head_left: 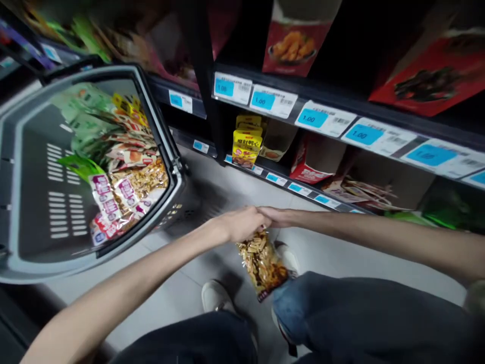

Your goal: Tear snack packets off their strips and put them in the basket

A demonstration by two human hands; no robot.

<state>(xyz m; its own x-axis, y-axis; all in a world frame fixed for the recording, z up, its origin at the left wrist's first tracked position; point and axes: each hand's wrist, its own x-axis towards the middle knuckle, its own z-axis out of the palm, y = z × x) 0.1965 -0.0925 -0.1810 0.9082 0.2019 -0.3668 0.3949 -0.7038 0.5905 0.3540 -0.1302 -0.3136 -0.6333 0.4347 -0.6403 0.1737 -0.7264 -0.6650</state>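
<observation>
My left hand [242,224] and my right hand [278,217] meet in front of my knees, both closed on the top of a hanging strip of small brown snack packets [263,263]. The strip dangles down over my shoes and the grey floor. To the left stands a grey shopping basket [34,167], tilted toward me and holding several snack packets in green, yellow, orange and pink.
Dark store shelves with blue price tags [312,119] run across the back. Yellow snack packets [246,144] and red cartons [314,162] sit on the low shelf. My knees in dark trousers fill the bottom of the view.
</observation>
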